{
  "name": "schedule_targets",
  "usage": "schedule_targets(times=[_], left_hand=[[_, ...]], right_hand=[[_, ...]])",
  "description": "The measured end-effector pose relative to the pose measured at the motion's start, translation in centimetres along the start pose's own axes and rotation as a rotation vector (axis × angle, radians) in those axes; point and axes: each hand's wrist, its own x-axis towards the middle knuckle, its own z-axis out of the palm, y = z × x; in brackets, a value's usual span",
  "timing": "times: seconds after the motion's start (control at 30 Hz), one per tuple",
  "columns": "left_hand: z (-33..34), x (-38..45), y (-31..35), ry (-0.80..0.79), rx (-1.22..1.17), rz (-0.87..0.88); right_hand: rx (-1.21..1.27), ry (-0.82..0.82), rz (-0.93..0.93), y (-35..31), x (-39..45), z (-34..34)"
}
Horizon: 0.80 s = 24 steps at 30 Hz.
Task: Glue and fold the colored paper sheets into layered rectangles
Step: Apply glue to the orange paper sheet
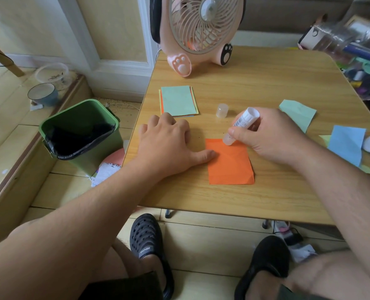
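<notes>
Left hand (168,141) flat, thumb on orange sheet (230,162)

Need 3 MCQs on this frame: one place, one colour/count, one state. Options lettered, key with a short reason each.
1. Where is the glue stick's cap?
A. On the glue stick
B. Standing on the table behind the hands
C. In the green bin

2. What colour is the sheet being glued?
A. Orange
B. Light blue
C. Yellow

3. What is the left hand doing?
A. Gripping the cap
B. Lifting the paper stack
C. Resting on the table, thumb on the sheet's left edge

Key:
1 B: the cap stands alone on the table, right of the paper stack.
2 A: the right hand holds the glue stick tip down on the top edge of the orange sheet.
3 C: the fingers lie on the wood and hold nothing, while the thumb touches the orange sheet.
</notes>
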Motion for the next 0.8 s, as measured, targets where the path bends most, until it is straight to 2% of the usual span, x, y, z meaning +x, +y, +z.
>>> schedule_targets(times=[0.17,0.8], left_hand=[[-0.1,-0.1,0.0,0.002,-0.004,-0.001],[-0.4,-0.4,-0.2,-0.037,-0.007,0.014]], right_hand=[[0.013,-0.03,0.008,0.5,-0.5,-1.1],[-0.077,0.032,0.065,0.5,-1.0,-1.9]])
